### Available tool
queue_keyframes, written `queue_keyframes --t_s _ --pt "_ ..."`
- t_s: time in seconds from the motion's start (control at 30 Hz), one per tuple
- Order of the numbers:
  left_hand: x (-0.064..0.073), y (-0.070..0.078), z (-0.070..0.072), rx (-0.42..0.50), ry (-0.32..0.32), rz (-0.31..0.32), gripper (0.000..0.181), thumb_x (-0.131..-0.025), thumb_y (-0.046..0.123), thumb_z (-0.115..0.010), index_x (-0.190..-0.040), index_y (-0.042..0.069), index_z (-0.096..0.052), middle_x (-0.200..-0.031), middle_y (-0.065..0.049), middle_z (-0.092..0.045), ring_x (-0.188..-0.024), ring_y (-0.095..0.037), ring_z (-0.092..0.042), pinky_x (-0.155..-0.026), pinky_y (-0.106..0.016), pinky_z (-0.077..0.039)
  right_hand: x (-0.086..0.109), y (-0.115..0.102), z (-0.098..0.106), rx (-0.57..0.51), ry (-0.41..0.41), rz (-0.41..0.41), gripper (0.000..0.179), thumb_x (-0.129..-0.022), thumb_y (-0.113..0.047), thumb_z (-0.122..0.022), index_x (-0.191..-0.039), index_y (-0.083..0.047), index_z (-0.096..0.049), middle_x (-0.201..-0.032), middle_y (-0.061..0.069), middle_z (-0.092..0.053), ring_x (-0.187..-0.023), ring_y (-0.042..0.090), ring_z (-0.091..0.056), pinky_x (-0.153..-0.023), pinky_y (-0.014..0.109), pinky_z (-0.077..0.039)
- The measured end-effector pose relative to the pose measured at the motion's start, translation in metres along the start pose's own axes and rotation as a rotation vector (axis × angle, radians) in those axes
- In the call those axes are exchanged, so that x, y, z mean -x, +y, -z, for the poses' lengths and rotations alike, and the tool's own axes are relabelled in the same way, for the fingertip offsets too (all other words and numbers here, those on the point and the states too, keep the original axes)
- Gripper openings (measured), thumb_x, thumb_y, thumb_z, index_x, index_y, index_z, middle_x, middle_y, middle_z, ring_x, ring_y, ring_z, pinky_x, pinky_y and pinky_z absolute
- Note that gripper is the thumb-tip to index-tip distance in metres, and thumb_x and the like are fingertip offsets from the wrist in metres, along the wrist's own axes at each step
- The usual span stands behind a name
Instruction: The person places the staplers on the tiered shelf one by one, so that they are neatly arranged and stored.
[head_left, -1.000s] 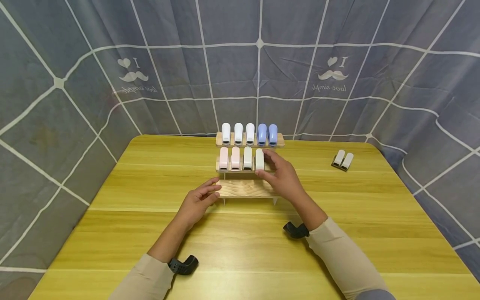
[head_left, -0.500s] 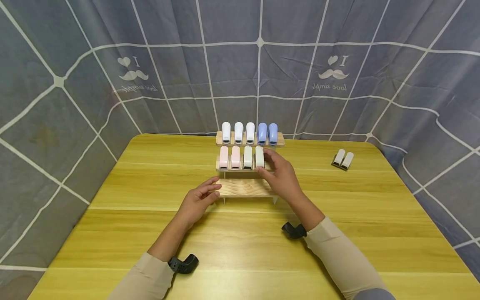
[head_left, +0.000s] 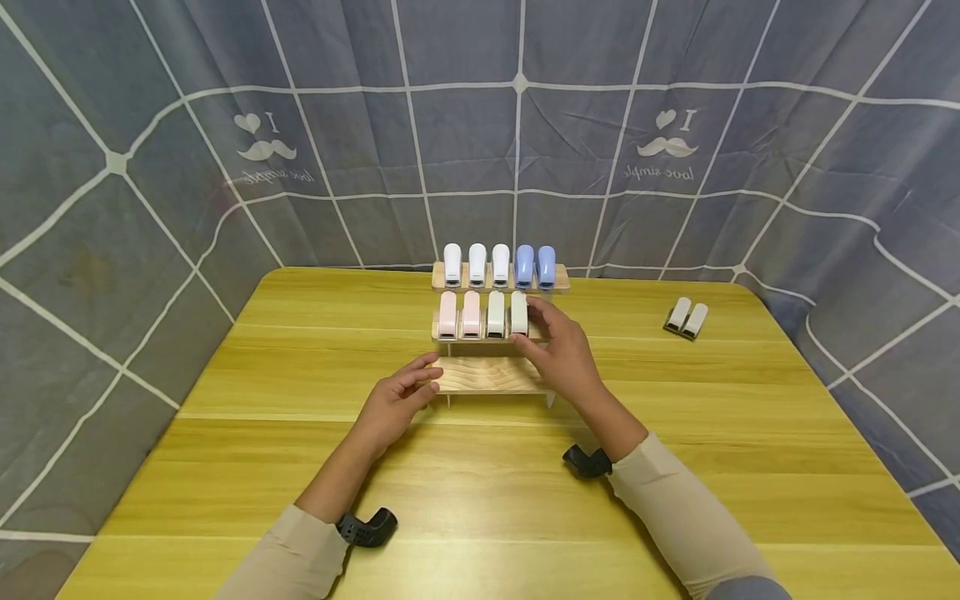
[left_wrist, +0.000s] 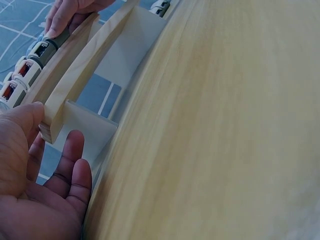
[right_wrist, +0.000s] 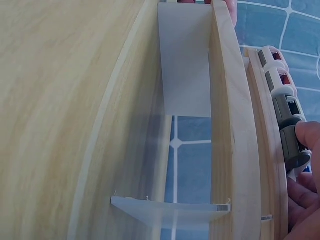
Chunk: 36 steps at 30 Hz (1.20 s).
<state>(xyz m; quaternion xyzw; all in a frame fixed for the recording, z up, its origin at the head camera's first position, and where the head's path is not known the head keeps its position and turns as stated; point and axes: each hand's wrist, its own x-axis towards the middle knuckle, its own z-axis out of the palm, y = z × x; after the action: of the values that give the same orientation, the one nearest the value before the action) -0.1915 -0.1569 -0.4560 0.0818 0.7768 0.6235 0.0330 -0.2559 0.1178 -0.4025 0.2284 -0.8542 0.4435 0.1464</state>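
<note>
A three-tier wooden stand point(head_left: 487, 375) is in the middle of the table. My left hand point(head_left: 393, 408) holds the left end of its lowest shelf, thumb at the edge; in the left wrist view the other fingers of this hand point(left_wrist: 45, 185) spread loosely below. With thumb and forefinger my right hand point(head_left: 566, 354) pinches a grey-white mini stapler point(head_left: 519, 315), rightmost on the middle shelf. Left of it stand a like grey-white stapler point(head_left: 496, 315) and two pink staplers point(head_left: 459, 315). The top shelf carries three white staplers point(head_left: 477, 265) and two blue ones point(head_left: 535, 267).
Two more whitish staplers point(head_left: 687, 318) lie side by side on the table point(head_left: 480, 500) to the right. A grey curtain point(head_left: 465, 142) with white lines encloses the back and both sides.
The grey-white stapler under my right hand has shifted slightly back, level with its row. My left hand stays at the shelf end.
</note>
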Motion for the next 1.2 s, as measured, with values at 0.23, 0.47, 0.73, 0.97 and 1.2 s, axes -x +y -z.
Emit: queue_keyframes --t_s 0.23,0.47,0.73,0.97,1.2 --pt "0.000 0.002 -0.001 0.004 -0.008 -0.009 0.036 -0.099 0.024 -0.065 -0.127 0.003 -0.067 -0.151 0.004 -0.046 -0.137 -0.019 -0.043 -0.099 -0.022 -0.045 0.002 0.000 0.003 0.001 -0.004 -0.012 0.057 -0.090 -0.021 -0.077 -0.140 -0.008 -0.054 -0.128 0.010 -0.065 -0.119 0.023 -0.060 -0.099 0.044 -0.048" --pt "-0.001 0.002 -0.003 0.017 -0.006 -0.009 0.035 -0.099 0.023 -0.065 -0.127 0.003 -0.067 -0.150 0.003 -0.046 -0.138 -0.020 -0.043 -0.100 -0.024 -0.045 0.005 0.006 0.012 -0.023 -0.042 -0.005 0.053 -0.092 -0.020 -0.074 -0.139 -0.007 -0.054 -0.131 0.008 -0.063 -0.121 0.021 -0.059 -0.097 0.041 -0.050" --pt "-0.001 0.000 -0.003 0.013 -0.009 -0.029 0.035 -0.099 0.021 -0.065 -0.127 0.001 -0.066 -0.152 -0.002 -0.045 -0.138 -0.024 -0.042 -0.099 -0.022 -0.045 0.016 0.019 0.038 0.021 0.000 0.047 0.044 -0.092 -0.014 -0.073 -0.133 -0.002 -0.059 -0.125 0.013 -0.063 -0.113 0.029 -0.060 -0.092 0.051 -0.049" --pt "0.001 -0.001 -0.002 0.005 0.000 -0.021 0.035 -0.098 0.023 -0.065 -0.127 0.003 -0.067 -0.150 0.002 -0.047 -0.138 -0.021 -0.043 -0.099 -0.021 -0.044 0.021 0.043 0.072 0.084 0.056 0.038 0.040 -0.094 -0.011 -0.070 -0.131 -0.001 -0.059 -0.129 0.015 -0.060 -0.118 0.032 -0.055 -0.093 0.052 -0.046" --pt "0.001 -0.001 -0.001 0.013 -0.007 -0.022 0.037 -0.099 0.025 -0.065 -0.128 0.003 -0.066 -0.151 0.003 -0.046 -0.136 -0.021 -0.045 -0.098 -0.022 -0.046 0.028 0.075 0.107 0.101 0.082 -0.063 0.042 -0.097 -0.017 -0.067 -0.134 0.000 -0.057 -0.132 0.019 -0.058 -0.120 0.035 -0.053 -0.093 0.053 -0.043"
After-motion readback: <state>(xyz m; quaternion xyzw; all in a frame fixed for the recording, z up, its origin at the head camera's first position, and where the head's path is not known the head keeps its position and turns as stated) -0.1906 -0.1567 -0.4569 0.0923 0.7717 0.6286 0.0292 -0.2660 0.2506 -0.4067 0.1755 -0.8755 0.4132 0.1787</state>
